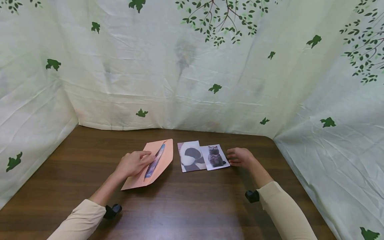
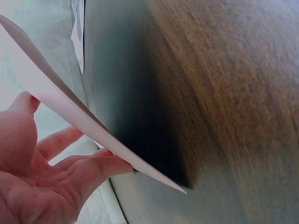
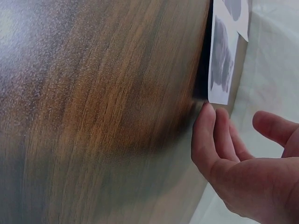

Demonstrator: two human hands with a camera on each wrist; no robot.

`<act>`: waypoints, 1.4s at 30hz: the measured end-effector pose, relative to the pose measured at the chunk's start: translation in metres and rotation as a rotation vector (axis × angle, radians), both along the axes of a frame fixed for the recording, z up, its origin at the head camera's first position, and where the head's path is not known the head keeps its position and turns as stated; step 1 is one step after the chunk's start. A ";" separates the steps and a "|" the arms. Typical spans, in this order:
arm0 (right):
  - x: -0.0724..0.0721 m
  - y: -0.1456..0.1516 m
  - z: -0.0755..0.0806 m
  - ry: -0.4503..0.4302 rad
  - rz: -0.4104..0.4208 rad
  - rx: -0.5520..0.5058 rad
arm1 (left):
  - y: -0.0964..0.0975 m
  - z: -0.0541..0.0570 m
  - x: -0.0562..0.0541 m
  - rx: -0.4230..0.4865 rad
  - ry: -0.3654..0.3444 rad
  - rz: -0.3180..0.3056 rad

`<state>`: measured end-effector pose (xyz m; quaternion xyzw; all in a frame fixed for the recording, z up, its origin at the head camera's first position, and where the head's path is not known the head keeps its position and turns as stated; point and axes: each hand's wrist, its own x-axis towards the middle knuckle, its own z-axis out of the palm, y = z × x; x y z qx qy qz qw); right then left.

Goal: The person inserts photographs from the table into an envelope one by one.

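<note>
My left hand [image 1: 134, 163] holds a peach-coloured envelope [image 1: 165, 160], which tilts up off the table. A bluish printed card [image 1: 155, 161] shows through the slit in its face. In the left wrist view the fingers of my left hand [image 2: 51, 172] lie against the envelope [image 2: 79, 112], seen nearly edge-on. To the right lie two photo cards, a white-and-dark print [image 1: 192, 156] partly overlapped by a grey cat card [image 1: 215, 156]. At the cat card's right edge is my right hand [image 1: 242, 157], fingers loosely bent, thumb apart. Its fingertips are at the card's edge [image 3: 222, 70]; contact is unclear.
The brown wooden table [image 1: 192, 206] extends under everything. White cloth with green leaf prints [image 1: 168, 66] hangs behind it and along both sides. A dark wrist device [image 1: 112, 211] sits on the left forearm, another dark device [image 1: 252, 196] on the right.
</note>
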<state>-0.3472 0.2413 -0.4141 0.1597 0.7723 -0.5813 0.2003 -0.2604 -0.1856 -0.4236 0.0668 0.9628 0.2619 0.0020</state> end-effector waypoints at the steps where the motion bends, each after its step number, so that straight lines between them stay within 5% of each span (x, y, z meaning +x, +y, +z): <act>1: 0.000 0.000 0.000 0.000 0.000 0.001 | 0.000 0.000 0.000 -0.001 0.000 0.000; 11: 0.002 -0.001 0.001 -0.006 -0.021 -0.002 | 0.000 0.000 0.001 -0.002 0.000 0.000; 42: -0.003 -0.002 -0.002 -0.004 0.120 -0.053 | 0.001 0.000 0.000 -0.010 0.022 0.000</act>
